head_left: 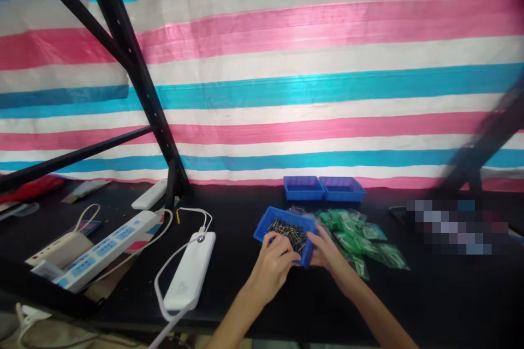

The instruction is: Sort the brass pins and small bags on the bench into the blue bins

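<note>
Blue tray [292, 218] is sitting mid-bench [237, 210], between the front and back edges. My right hand [327, 253] is gripping its right wall, seemingly steadying it, leaving my left [274, 259] free; those fingers are resting curled by the screws [289, 230], whether pinching any I cannot tell.

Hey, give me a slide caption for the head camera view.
Left hand over thin metal pieces in a blue bin, right hand holding the bin's side, green packets alongside.

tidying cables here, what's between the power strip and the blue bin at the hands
In the head view, a white oblong device and its white cable lie between the power strip and the blue bin.
</note>
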`<state>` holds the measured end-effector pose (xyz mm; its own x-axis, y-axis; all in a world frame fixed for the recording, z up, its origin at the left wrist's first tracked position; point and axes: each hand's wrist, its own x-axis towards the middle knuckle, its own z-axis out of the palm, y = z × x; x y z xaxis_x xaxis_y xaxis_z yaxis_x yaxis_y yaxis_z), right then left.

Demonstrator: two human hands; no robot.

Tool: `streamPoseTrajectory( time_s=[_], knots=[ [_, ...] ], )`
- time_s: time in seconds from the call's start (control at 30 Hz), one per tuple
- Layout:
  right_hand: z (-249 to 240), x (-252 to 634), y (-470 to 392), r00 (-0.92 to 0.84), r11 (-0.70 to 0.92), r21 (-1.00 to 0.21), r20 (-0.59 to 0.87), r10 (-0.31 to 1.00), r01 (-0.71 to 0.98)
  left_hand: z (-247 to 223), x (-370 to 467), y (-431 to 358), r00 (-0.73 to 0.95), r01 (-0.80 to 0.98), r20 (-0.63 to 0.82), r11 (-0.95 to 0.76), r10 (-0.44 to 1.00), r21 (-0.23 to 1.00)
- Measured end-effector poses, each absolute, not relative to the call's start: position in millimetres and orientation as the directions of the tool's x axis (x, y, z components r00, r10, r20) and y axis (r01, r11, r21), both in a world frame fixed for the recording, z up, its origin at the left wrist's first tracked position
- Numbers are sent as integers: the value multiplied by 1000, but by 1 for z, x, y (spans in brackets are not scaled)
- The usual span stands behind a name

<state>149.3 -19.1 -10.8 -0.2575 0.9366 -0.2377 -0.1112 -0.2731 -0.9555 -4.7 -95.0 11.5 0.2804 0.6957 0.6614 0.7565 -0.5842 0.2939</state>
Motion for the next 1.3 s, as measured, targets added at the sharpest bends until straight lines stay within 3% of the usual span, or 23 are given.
streamPoseTrajectory(
  time_s=[0.13, 0.27, 0.53, 0.67, 0.77, 1.1, 1.3],
  knots=[
    [-4, 137, -32, -214, -135, -981, -104, 971, -137, 4, -14, -91, 302, 791, 591, -543, 748, 283],
    [0, 126, -42, -171, 10, -982, 43, 984, -188, 2, -17, -101, 220, 829, 501, -431, 837, 356],
    [-7, 138, -33, -56, -154, -971, -146, 988, -185, -13, 29, -137, 169, 837, 296, -296, 940, 461],
    [1, 144, -28, -80, -62, -981, -48, 996, -186, -22, 51, -117, 185, 834, 221, -272, 958, 480],
    [5, 148, -26, -59, 7, -981, 19, 998, -194, -21, 59, -101, 258, 802, 231, -341, 938, 490],
    [6, 148, -27, -61, 24, -988, 33, 998, -150, -7, 44, -125, 315, 749, 255, -404, 914, 525],
    [-3, 137, -43, -77, 209, -977, 204, 976, 52, 9, 7, -114, 1, 770, 382, -245, 924, 590]
  ],
)
